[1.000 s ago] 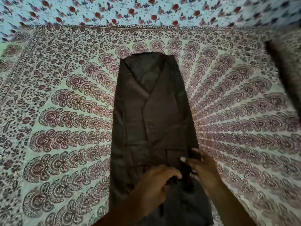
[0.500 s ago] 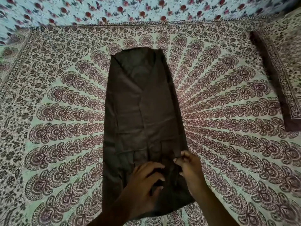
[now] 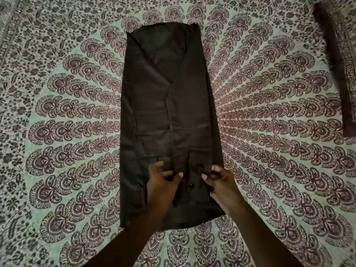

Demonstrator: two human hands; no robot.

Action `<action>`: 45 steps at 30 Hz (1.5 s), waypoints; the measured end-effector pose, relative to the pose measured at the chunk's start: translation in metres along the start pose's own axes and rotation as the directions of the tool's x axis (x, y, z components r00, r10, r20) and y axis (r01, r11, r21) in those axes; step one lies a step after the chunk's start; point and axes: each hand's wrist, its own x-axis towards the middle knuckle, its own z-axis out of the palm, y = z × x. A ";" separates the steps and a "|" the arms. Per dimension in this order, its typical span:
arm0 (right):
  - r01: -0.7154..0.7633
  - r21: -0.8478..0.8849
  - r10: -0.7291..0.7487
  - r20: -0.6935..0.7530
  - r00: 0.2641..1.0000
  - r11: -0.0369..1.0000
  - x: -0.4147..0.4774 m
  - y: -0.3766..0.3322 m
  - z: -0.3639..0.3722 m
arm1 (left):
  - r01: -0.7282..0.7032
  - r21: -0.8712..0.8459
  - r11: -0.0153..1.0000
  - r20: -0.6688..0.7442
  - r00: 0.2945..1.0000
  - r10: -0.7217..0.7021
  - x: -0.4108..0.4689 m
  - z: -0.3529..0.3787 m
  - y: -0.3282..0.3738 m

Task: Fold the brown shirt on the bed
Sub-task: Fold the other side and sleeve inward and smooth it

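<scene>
The brown shirt (image 3: 165, 105) lies flat on the bed as a long narrow strip, both sides folded in over the middle, its far end pointing away from me. My left hand (image 3: 161, 182) rests on the near part of the shirt, thumb and fingers pinching a fold of cloth. My right hand (image 3: 221, 182) sits beside it on the right, fingers curled and gripping the folded edge. A small dark button shows between the hands. Both forearms cover part of the shirt's near end.
The bed is covered by a patterned sheet (image 3: 67, 132) with maroon fan motifs on pale green. A pillow (image 3: 339, 60) in matching print lies at the far right. Open sheet lies on both sides of the shirt.
The view has tilted down and the shirt now sits further from me, its near end fully showing. My hands have moved apart, and each now pinches cloth instead of overlapping.
</scene>
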 end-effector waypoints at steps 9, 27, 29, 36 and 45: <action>0.053 -0.647 -0.116 -0.055 0.992 0.761 0.002 -0.004 -0.005 | -0.190 0.302 0.934 0.202 0.970 0.132 0.010 -0.020 -0.008; 0.236 -0.847 -0.562 -0.087 0.823 0.477 0.155 -0.143 0.041 | -0.509 0.426 0.748 0.118 0.851 0.512 0.203 0.011 0.169; 0.287 -0.804 -0.578 -0.084 0.812 0.521 0.179 -0.171 0.050 | -0.491 0.425 0.760 0.172 0.869 0.465 0.228 0.021 0.189; 0.356 -0.659 -0.579 -0.149 0.801 0.663 0.257 -0.276 0.088 | -0.387 0.408 0.827 0.057 0.915 0.400 0.262 0.025 0.207; 0.399 -0.736 -0.690 -0.125 0.713 0.547 0.348 -0.363 0.140 | -0.628 0.560 0.540 0.123 0.708 0.696 0.284 0.029 0.155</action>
